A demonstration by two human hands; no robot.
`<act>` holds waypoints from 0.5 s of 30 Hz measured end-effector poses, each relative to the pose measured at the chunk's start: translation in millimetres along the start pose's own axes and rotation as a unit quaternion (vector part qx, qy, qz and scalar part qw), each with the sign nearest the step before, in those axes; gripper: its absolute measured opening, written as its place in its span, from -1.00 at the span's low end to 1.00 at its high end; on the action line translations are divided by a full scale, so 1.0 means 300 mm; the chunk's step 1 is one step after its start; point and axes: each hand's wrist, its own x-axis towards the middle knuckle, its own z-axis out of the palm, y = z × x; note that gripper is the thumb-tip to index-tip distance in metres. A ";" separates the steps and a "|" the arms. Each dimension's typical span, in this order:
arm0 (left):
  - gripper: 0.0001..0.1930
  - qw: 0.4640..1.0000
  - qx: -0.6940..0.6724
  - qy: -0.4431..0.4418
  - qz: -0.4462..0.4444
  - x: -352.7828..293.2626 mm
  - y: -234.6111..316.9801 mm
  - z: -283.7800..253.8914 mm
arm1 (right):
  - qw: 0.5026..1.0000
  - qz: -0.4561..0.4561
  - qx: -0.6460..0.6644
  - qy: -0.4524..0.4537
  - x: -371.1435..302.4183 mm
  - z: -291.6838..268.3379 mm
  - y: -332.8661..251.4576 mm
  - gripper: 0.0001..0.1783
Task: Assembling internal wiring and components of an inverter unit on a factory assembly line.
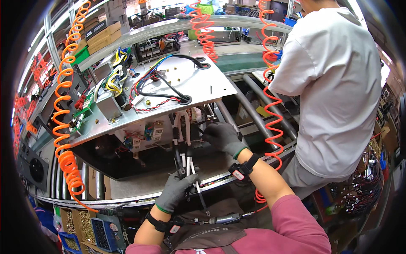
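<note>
My left hand (176, 190), in a grey glove, is closed round a bundle of black and white cables (186, 163) with metal lugs on some of their ends. The bundle hangs out of the front of a machine chassis, below its raised metal plate (194, 91). My right hand (223, 139), gloved too, is at the chassis's right side, just right of the upper cables. Its fingers are curled, and what they grip is hidden. On the plate lie a thick black cable (173, 89), coloured wires and a metal box (109, 105).
Orange coiled air hoses (63, 97) hang at left and a red one (270, 101) at right. A person in a white shirt (334, 84) stands close on my right. Rollers (249, 99) run under the work. Screw bins (86, 226) stand lower left; an air screwdriver (224, 219) lies before me.
</note>
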 end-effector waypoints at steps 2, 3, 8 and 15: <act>-0.76 1.000 0.015 -0.005 0.026 -0.009 -0.006 0.000 | 0.996 -0.007 0.058 0.065 -0.041 -0.015 -0.008 -0.71; -0.76 0.999 0.024 -0.005 0.039 -0.014 -0.006 -0.003 | 0.985 -0.016 0.111 0.129 -0.080 -0.021 -0.013 -0.70; -0.72 0.999 -0.035 0.027 -0.003 -0.049 -0.025 -0.034 | 0.954 0.055 0.200 0.218 -0.301 -0.062 0.035 -0.74; -0.65 0.983 -0.169 -0.065 0.037 0.022 -0.088 -0.034 | 0.950 0.118 0.231 0.173 -0.464 -0.079 0.098 -0.81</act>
